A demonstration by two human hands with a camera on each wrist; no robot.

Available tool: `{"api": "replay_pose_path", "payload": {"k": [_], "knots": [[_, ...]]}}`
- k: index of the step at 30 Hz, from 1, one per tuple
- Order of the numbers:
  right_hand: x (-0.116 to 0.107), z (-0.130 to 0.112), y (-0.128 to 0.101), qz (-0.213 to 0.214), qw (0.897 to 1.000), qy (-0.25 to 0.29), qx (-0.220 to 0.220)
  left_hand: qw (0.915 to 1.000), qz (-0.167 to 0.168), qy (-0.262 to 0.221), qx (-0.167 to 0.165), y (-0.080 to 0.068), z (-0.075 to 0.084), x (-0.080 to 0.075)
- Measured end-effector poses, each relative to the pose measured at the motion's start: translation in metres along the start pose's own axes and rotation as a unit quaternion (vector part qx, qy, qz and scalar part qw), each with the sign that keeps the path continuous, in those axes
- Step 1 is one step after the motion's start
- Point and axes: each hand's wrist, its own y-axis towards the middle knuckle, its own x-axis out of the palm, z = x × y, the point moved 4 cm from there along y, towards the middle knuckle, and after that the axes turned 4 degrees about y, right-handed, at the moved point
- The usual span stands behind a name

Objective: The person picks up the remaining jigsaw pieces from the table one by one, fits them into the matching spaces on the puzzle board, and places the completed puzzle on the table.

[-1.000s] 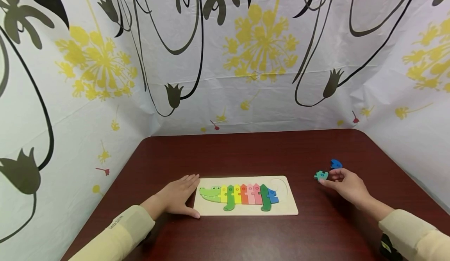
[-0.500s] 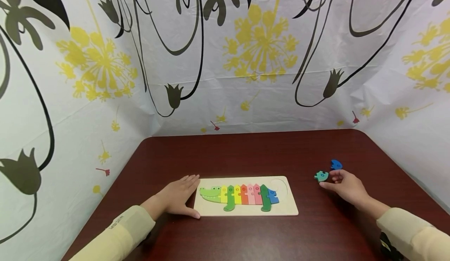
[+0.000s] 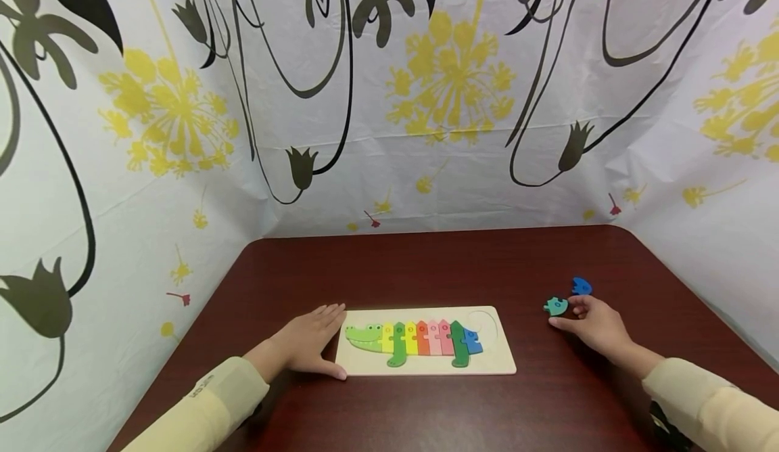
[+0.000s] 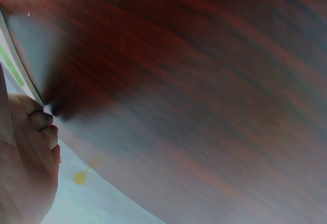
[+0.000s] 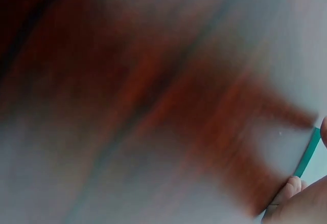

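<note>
At the left end of a pale wooden puzzle board (image 3: 426,367), my left hand (image 3: 307,344) rests with its fingers extended, thumb by the near corner and fingertips by the far one. The left wrist view shows the fingers (image 4: 41,127) against the board's edge. A colourful crocodile puzzle fills much of the board, from a green head (image 3: 364,335) to a blue piece (image 3: 471,340). Off to the right, my right hand (image 3: 599,327) pinches a teal puzzle piece (image 3: 555,306) between thumb and finger. The right wrist view catches only the teal piece's edge (image 5: 307,155) between the fingertips.
A dark blue puzzle piece (image 3: 581,285) lies just beyond the right hand. A round outline (image 3: 491,317) marks the board's right end. The dark red-brown table (image 3: 402,269) has rounded far corners. Floral cloth (image 3: 365,120) hangs behind it and at both sides.
My right hand has shifted slightly left and nearer, its thumb sliding round the near side of the teal piece. The piece stays almost in place. My left hand and the board have not moved.
</note>
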Motion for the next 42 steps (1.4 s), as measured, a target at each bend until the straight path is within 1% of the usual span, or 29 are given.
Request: {"api": "replay_pose_path", "payload": {"k": [5, 9, 13, 19, 33, 42], "knots": [[0.0026, 0.0016, 0.0008, 0.014, 1.0, 0.006, 0.005, 1.0, 0.006, -0.001, 0.006, -0.001, 0.001, -0.0013], [0.0039, 0.0031, 0.0027, 0.02, 1.0, 0.009, 0.009, 1.0, 0.003, -0.004, 0.004, -0.0011, 0.0012, -0.0019], [0.0042, 0.0042, 0.0048, 0.019, 1.0, 0.003, 0.014, 1.0, -0.001, -0.008, 0.002, -0.0006, 0.0011, -0.0016], [0.0042, 0.0032, 0.0059, 0.02, 1.0, -0.004, 0.011, 1.0, -0.004, 0.0, -0.002, 0.0001, 0.0006, -0.0003], [0.0031, -0.0021, 0.0051, 0.014, 1.0, 0.0, 0.015, 1.0, -0.005, 0.004, -0.005, 0.0001, 0.001, -0.0024], [0.004, 0.0012, 0.0036, 0.019, 1.0, 0.003, 0.024, 0.9999, -0.009, 0.001, -0.005, 0.0001, 0.0011, -0.0005]]}}
